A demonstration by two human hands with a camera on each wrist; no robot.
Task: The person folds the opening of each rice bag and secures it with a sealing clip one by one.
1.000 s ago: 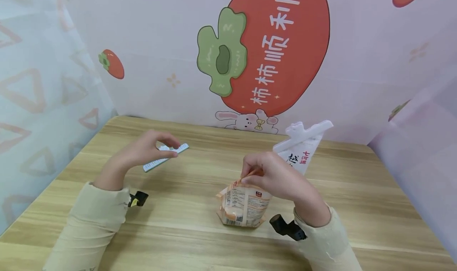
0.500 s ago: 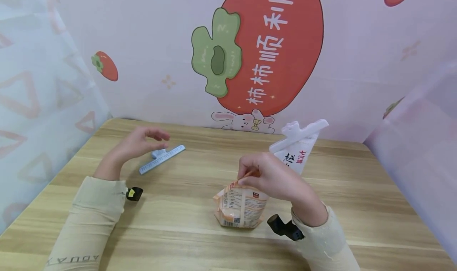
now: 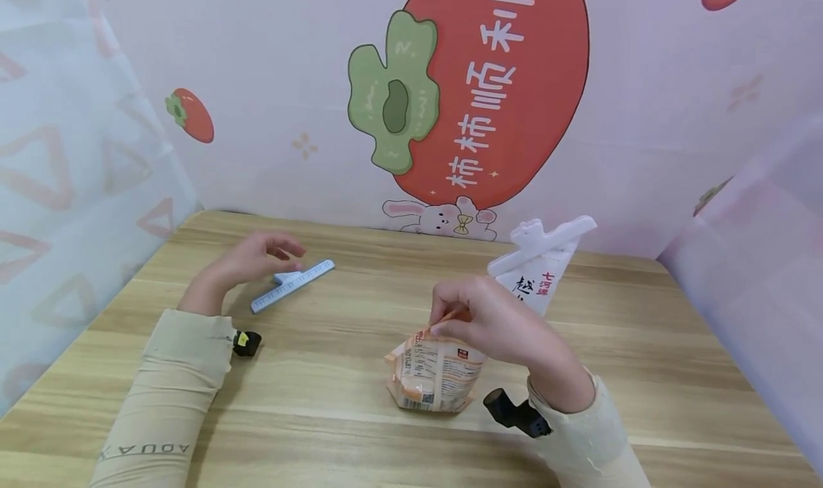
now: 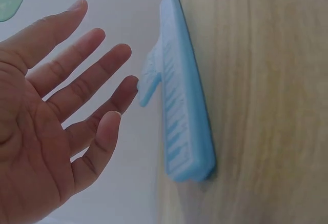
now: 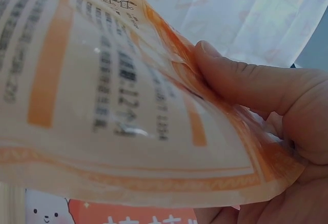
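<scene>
In the head view my left hand (image 3: 257, 256) hovers just above and behind a light-blue bag clip (image 3: 293, 286), which lies on the table at the left. The left wrist view shows that hand's fingers (image 4: 92, 83) loosely spread, with nothing between them and the clip (image 4: 182, 96) beside the fingertips. My right hand (image 3: 495, 324) pinches the gathered top of an orange and white printed food packet (image 3: 440, 374) standing on the table. Up close in the right wrist view, the thumb (image 5: 246, 80) presses the packet's crinkled edge (image 5: 189, 131); most other fingers are hidden behind it.
Behind my right hand stands a white bag (image 3: 540, 284) with dark and red lettering, its top closed by a white clip (image 3: 543, 244). The wooden table (image 3: 308, 431) meets a printed backdrop (image 3: 276, 66) at its far edge.
My left hand has drawn back slightly to the left and its thumb and fingers cover less of the blue clip. The right hand keeps its pinch on the packet.
</scene>
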